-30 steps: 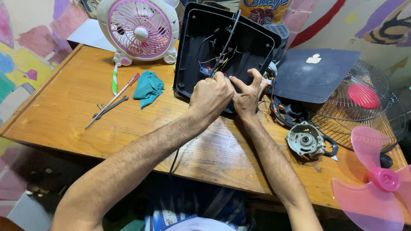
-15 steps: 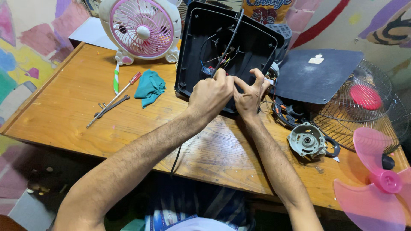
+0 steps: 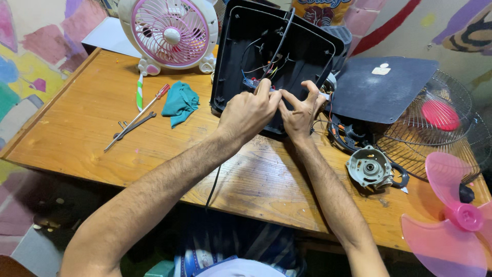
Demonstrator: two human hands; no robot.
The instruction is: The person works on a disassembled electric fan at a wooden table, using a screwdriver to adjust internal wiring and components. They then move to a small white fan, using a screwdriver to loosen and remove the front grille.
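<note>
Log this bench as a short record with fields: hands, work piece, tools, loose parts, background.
left hand: on the black housing, fingertips pinched at its wires
right hand: beside it, fingers meeting the left hand's
housing: open side facing up, propped tilted on the table
tools: screwdriver, pliers, teal rag, all left of the housing
loose parts: motor, wire grille, pink blade, dark panel, all to the right
background: small pink fan, upright
</note>
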